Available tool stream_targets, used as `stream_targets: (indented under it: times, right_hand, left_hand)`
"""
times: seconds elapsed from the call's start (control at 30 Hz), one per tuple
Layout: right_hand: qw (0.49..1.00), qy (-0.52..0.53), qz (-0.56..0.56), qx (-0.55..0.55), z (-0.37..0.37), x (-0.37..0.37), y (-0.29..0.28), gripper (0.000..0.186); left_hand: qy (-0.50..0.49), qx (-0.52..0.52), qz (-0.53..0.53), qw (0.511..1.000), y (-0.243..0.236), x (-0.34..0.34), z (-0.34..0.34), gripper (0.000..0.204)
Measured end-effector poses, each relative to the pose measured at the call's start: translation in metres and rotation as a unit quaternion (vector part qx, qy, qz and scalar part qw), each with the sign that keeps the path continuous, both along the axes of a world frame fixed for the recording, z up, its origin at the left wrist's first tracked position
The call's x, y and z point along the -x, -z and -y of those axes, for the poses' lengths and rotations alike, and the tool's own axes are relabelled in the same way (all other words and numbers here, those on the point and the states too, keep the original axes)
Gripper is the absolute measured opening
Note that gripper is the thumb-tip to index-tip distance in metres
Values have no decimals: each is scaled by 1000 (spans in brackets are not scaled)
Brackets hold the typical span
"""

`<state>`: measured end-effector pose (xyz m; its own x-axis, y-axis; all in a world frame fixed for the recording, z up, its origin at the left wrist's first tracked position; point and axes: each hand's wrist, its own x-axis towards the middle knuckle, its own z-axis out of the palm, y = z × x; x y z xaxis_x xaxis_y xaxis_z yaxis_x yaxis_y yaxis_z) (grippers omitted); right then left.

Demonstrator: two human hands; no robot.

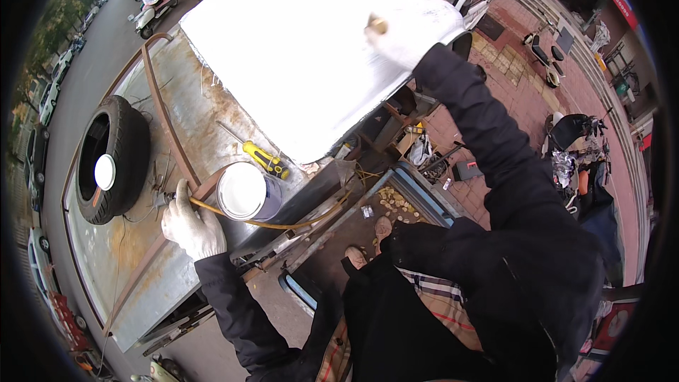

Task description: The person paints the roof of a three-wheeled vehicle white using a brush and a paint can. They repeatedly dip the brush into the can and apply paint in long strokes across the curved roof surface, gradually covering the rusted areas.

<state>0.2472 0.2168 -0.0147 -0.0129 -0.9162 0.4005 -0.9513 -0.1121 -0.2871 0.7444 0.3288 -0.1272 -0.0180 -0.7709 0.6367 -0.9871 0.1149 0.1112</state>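
My left hand (192, 225), in a white work glove, rests on the rusty metal roof (134, 240) and grips its brown metal rail right next to an open can of white paint (244, 191). My right hand (396, 41), also gloved in white, reaches far out over a freshly painted white panel (297, 49) and is closed on a wooden-handled brush (376, 25). A yellow-handled screwdriver (263, 158) lies on the roof between the paint can and the white panel.
A black tyre (113, 159) with a white lid inside lies on the roof at left. A yellow hose (283, 224) runs past the can. Below are my shoes (368, 240), a brick pavement, parked scooters, a road with cars at left.
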Motion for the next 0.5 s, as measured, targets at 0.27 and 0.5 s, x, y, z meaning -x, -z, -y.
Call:
stream_targets:
  times: [0.27,0.5]
  right_hand:
    - [917,-346,186,64,-38,-137,-3,28]
    - [892,-125,422,-105,22,50,0,28]
  left_hand:
    - [3,0,-7,1000,0,0,-1,60]
    - [-19,26,-13,999,5,2,4,55]
